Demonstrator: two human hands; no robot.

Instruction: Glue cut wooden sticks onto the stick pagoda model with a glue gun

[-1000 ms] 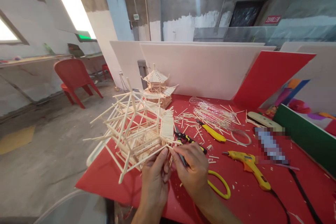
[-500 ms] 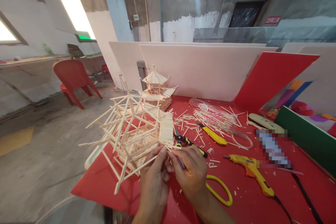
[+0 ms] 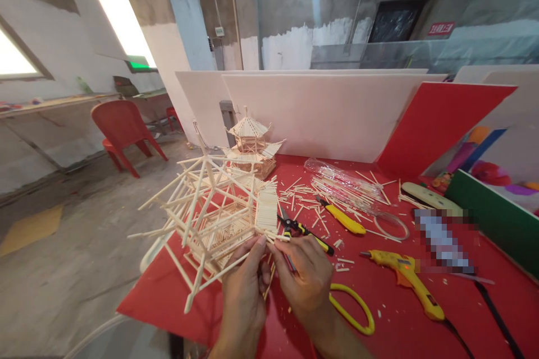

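Note:
A stick model of a pavilion frame, built from thin pale wooden sticks, stands at the left of the table, with short sticks laid side by side as a roof panel on its right side. At the panel's lower front corner, my left hand pinches a wooden stick of the frame. Close beside it, my right hand is closed, thumb and fingers at the stick ends of that same corner. The fingertips partly hide the joint. A yellow handle loop shows by the right wrist.
Black-and-yellow pliers, a yellow utility knife and a yellow glue gun lie to the right on the red tabletop. Loose sticks spread behind them. A finished-looking pavilion model stands at the back, before white boards.
Both hands stay at the same corner, with only slight finger movement. A thin stick below the fingers shows more clearly now. The whole view has shifted slightly.

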